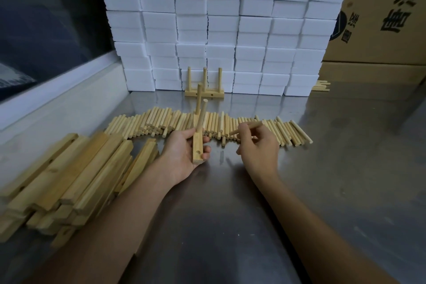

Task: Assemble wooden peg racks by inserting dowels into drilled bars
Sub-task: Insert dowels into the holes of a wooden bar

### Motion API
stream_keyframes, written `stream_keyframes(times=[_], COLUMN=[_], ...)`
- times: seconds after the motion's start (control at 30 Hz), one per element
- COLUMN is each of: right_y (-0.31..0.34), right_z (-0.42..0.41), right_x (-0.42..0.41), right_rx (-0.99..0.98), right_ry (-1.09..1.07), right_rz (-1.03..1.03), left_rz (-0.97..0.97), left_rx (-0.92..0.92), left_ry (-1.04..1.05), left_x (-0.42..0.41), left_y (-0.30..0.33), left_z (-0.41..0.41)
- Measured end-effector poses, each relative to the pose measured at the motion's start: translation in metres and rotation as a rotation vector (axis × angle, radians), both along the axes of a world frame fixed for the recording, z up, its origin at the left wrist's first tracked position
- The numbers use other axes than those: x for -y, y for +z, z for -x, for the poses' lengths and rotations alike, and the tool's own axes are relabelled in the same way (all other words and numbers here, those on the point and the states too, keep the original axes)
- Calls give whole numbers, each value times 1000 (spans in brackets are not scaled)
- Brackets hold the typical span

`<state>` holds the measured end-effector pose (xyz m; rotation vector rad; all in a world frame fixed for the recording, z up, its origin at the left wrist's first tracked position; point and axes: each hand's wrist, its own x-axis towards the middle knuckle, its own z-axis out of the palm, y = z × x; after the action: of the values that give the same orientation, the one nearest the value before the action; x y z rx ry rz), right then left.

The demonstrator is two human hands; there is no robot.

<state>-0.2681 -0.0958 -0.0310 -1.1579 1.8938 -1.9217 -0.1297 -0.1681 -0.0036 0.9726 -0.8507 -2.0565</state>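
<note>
Wooden bar [197,145] gripped in my left hand [182,157] above desk [322,168], two dowels seated. My right hand [258,145] pinches third dowel [246,128]. Line tip square over empty near hole, push straight, steady bar.

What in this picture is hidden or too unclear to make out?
Head view only:
- Middle of the bar: covered by the left hand's fingers, so whether the dowels seat fully is unclear.
- Dowel in the right hand: its near end is behind the fingers.
- Stack of drilled bars: the lower ones are buried and run off the left edge.
- Cardboard box: its printing is cut off at the right edge.
</note>
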Motion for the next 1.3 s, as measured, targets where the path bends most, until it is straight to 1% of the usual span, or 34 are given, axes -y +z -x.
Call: stream_keyframes(times=[0.13,0.2,0.27,0.4,0.43,0.5,0.6,0.73,0.97,1.03,1.1,1.17,1.23,1.3], right_y=[5,7,10,16,15,12,8,7,2,0,2,5,9,14], right_z=[-2,-4,-5,-16,-21,-32,-41,-43,-45,-45,-45,-46,-45,-43], right_x=[-3,-5,-6,-6,-5,-4,-6,-8,-5,-6,-8,-9,-7,-5], right_rx=[121,222,357,749,776,675,463,358,140,-14,-224,-362,-426,-430], right_ry=[65,125,208,418,458,494,457,381,262,237,236,235,234,278], right_rz=[15,34,42,66,57,30,38,101,84,80,66,50,50,42], left_rz=[3,8,11,21,28,42,49,47,38,31,33,59,96,110], left_rx=[0,-3,-4,-5,-1,10,10,10,32,39,59,95,125,122], left_ry=[1,-1,-6,-7,-9,-19,-21,-7,15,14,6,10,29,50], left_x=[-1,0,1,4,4,4,5,4,2,2,2,1,1,0], left_y=[0,-1,-2,-4,-5,-6,-7,-6,-5,-5,-5,-6,-6,-7], left_z=[-1,-1,0,2,2,1,1,2,0,0,0,0,0,0])
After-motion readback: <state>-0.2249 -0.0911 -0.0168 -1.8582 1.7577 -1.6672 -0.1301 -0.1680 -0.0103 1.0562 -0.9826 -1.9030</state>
